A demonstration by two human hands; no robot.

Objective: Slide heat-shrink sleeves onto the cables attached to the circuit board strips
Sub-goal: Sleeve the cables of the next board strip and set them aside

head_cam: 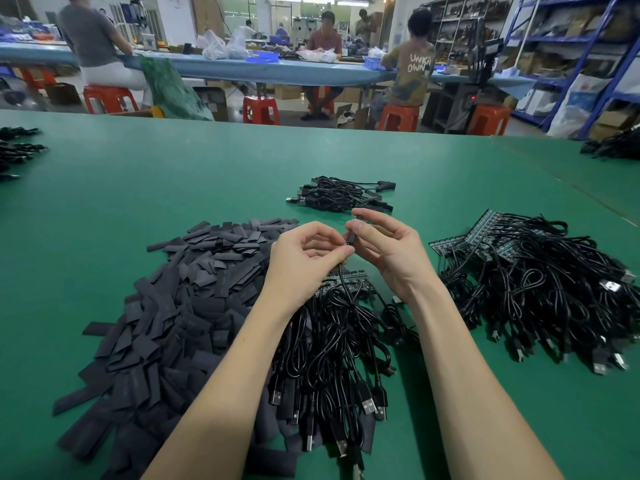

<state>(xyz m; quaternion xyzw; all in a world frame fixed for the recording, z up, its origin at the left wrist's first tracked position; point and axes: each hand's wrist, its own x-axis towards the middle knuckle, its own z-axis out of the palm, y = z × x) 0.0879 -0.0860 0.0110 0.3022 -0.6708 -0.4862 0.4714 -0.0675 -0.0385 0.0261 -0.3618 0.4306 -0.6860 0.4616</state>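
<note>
A big heap of flat dark heat-shrink sleeves [180, 306] covers the green table on my left. In front of me lies a bundle of black USB cables [332, 348] attached to a circuit board strip [349, 282]. Above it, my left hand [304, 254] pinches one thin black cable [343, 271] that rises from the strip. My right hand [384, 244] pinches the cable's small black end [350, 236] between thumb and forefinger. The two hands' fingertips nearly meet. Whether a sleeve sits on that cable I cannot tell.
A second pile of board strips with cables [540, 282] lies at the right. A smaller bundle of cables [343, 195] sits farther back in the middle. More black cables lie at the far left edge [17, 147] and far right edge [613, 145]. Beyond the table, people sit at a blue bench.
</note>
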